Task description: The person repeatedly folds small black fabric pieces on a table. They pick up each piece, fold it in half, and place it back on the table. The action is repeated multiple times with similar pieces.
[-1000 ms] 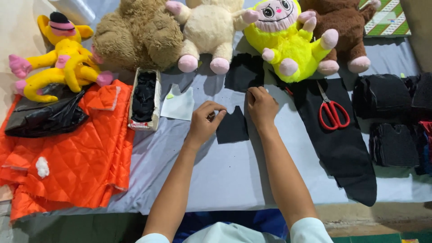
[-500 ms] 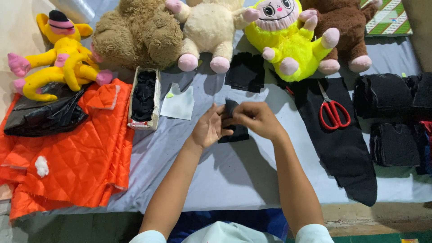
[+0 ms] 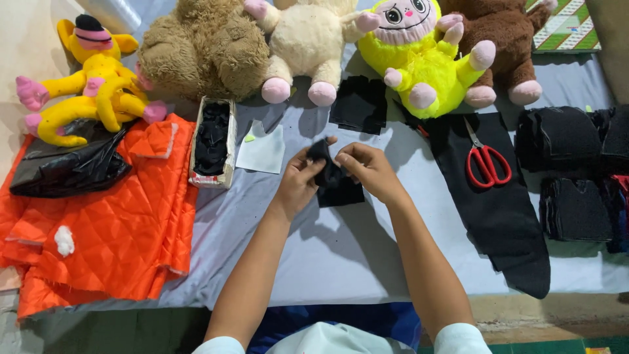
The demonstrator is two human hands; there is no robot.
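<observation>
Both hands, left hand and right hand, pinch a small black fabric piece just right of the open cardboard box, which holds black fabric scraps.

Toy-sewing workshop, plush toys, red scissors, orange quilted fabric, grey worktable
</observation>
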